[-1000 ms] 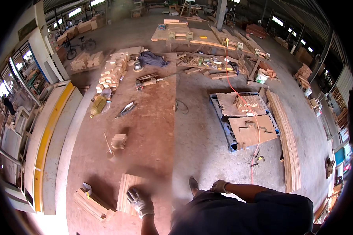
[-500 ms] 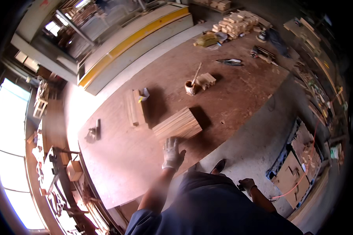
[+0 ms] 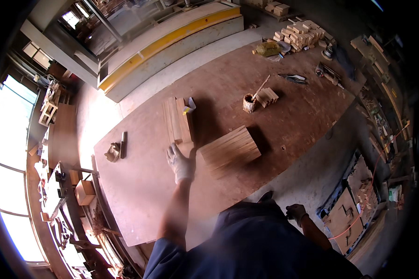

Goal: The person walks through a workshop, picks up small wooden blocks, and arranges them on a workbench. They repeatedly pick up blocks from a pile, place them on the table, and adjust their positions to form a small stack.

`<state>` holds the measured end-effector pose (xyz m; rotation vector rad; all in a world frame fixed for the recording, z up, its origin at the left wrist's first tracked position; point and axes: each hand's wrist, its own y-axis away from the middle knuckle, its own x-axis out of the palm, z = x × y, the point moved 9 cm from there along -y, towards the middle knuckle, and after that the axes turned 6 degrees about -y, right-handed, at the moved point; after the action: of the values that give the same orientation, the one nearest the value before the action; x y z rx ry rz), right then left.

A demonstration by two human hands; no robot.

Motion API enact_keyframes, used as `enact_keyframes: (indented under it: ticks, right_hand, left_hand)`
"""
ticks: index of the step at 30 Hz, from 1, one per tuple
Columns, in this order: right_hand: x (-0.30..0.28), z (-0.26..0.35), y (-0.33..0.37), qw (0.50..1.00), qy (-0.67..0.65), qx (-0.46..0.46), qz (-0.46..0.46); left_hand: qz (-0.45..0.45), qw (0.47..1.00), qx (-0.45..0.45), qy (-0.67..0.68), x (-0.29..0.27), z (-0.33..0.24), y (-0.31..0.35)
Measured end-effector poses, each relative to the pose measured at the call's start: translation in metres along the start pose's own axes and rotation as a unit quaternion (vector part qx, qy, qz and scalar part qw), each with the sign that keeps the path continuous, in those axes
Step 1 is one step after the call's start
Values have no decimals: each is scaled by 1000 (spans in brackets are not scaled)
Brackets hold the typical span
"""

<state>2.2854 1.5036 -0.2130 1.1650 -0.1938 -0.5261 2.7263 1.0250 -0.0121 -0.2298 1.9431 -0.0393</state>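
Note:
My left hand [image 3: 180, 165], in a pale glove, reaches over the worktable with its fingers spread. Its fingertips are at the near end of a stack of wooden boards [image 3: 175, 118]; whether they touch it I cannot tell. A small grey and yellow object [image 3: 189, 107] lies on that stack. To the right of this hand sits a block of wooden strips [image 3: 231, 149] laid side by side. Low beside my body, past the table's near edge, my right hand [image 3: 296, 212] is gloved with curled fingers. What it holds, if anything, is too dark to make out.
On the brown worktable [image 3: 149, 204] stand a pot [image 3: 249, 103] with a stick in it and some small wood pieces [image 3: 267, 97]. A tool [image 3: 115, 149] lies at the left. Stacked wood blocks [image 3: 302, 35] and a plastic bottle [image 3: 267, 49] are at the far right.
My left hand has moved left and forward, from the block of strips to the near end of the board stack. The whole view has shifted slightly. My right hand stays low at my side.

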Motion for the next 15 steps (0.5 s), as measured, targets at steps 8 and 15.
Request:
enact_keyframes:
  ticks: [8, 15]
  right_hand:
    - [13, 29, 21, 988, 116, -79, -62]
    - [27, 53, 42, 974, 226, -13, -23]
  left_hand:
    - [120, 982, -133, -64, 22, 1, -78]
    - [193, 956, -209, -70, 17, -9, -96]
